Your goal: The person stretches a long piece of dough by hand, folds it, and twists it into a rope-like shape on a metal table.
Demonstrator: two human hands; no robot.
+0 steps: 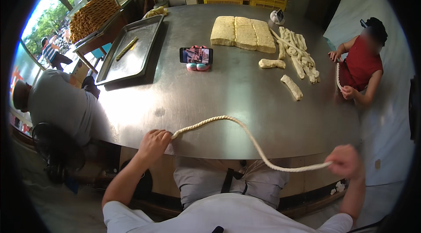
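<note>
A long twisted rope of dough (pixel 250 134) runs between my two hands. My left hand (pixel 155 141) is closed on one end, down at the table's near edge. Its other end is in my right hand (pixel 346 161), which is closed and held off to the right, past the near edge. The rope's middle arches up over the steel table (pixel 197 97), then sags beyond the near edge toward my right hand. Farther back lie two short dough pieces, one (pixel 272 63) nearly level and one (pixel 291 87) slanted.
A slab of dough (pixel 243 33) and a heap of dough strips (pixel 300 53) lie at the back right. A phone (pixel 196 56) stands mid-table. At left is a metal tray (pixel 147 48) holding one twist (pixel 127 48). A co-worker (pixel 364 62) at right holds a dough rope; another person (pixel 61 101) sits left.
</note>
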